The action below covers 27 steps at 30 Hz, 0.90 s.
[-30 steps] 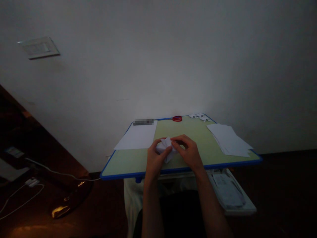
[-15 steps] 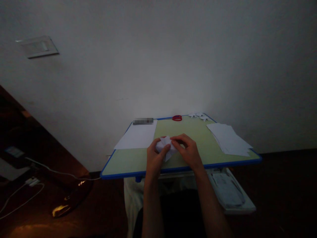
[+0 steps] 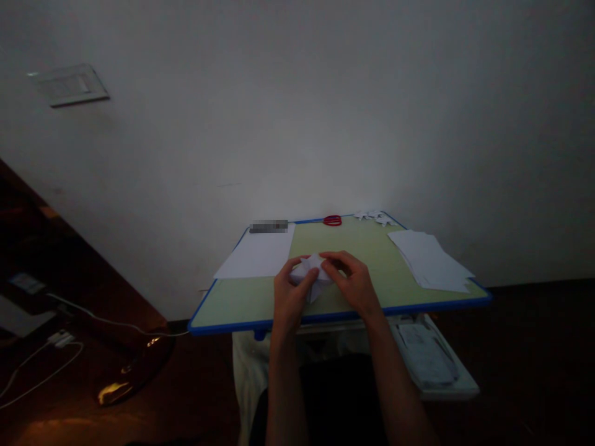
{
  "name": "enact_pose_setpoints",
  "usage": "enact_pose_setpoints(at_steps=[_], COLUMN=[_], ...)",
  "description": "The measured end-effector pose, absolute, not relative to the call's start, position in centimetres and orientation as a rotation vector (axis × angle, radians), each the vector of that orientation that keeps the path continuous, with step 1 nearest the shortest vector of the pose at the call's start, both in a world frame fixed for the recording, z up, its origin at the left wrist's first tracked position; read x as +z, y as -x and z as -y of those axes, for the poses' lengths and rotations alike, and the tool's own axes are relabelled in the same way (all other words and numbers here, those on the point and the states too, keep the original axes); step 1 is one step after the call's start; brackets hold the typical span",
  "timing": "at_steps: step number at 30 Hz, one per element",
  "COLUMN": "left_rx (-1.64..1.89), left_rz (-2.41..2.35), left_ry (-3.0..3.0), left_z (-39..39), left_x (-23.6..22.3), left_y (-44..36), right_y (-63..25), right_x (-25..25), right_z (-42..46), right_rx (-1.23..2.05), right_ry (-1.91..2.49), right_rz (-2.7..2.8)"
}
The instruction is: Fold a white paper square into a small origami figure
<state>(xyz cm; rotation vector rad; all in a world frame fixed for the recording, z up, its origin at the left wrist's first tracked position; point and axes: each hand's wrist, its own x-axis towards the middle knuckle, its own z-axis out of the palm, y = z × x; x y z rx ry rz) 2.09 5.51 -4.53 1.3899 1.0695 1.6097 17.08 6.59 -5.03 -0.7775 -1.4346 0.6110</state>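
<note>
A small piece of folded white paper [image 3: 315, 265] is held between my two hands, just above the near part of the table. My left hand [image 3: 290, 291] pinches it from the left, thumb on the near face and fingers behind. My right hand [image 3: 352, 280] grips its upper right side between thumb and index finger. Pointed flaps stick up at the top and down below the left thumb. Fingers cover parts of the paper, so its full shape is hidden.
The green table [image 3: 242, 306] has a blue rim. White sheets [image 3: 260, 257] lie left under a blurred dark object [image 3: 268, 227]; a paper stack [image 3: 430, 260] lies right. Red-handled scissors [image 3: 332, 220] and several small folded paper pieces [image 3: 374, 216] are at the back, near the wall [image 3: 297, 111].
My right thumb and index finger have shifted slightly on the folded paper, and its top flap sits a little differently. The left hand keeps its hold; the table items stay put.
</note>
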Motion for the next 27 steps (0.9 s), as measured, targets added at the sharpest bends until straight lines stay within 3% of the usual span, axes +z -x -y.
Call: enact_pose_setpoints(at_steps=[8, 18, 27], left_rx=[1.605, 1.573, 1.627], left_rz=[-1.061, -1.039, -1.056], left_ry=[-1.452, -1.461, -1.381], left_z=[-5.45, -5.23, -5.33], left_x=[-4.61, -4.62, -4.5], left_y=[-1.83, -1.91, -1.95], right_y=[-16.86, -16.98, -17.09], right_x=[-5.31, -4.76, -4.82], right_z=[-6.7, -6.35, -6.44], right_rx=[0.722, 0.571, 0.625], right_ry=[0.824, 0.785, 0.816], right_rz=[1.448, 1.516, 1.405])
